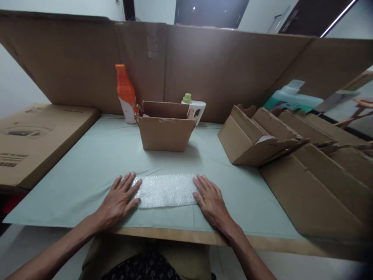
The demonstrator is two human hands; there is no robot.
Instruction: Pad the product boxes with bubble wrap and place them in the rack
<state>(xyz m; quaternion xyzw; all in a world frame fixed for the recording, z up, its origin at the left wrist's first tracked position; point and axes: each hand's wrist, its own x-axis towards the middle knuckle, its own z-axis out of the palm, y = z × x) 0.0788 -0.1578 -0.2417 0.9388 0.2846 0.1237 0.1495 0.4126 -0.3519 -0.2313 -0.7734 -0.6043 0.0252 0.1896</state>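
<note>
Both hands flat on bubble wrap

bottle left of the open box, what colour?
Orange bottle with a white lower part; head view.

**What we count on the table**

We count two hands: one left hand and one right hand, both near us. Between them lies one sheet of bubble wrap. Farther off, in the middle, stands one small open carton. Behind it we see two bottles: one orange bottle on the left and one white bottle with a green cap on the right. On the right lies one stack of folded cartons; we cannot tell how many are in it. On the left we count one large flat box.
</note>
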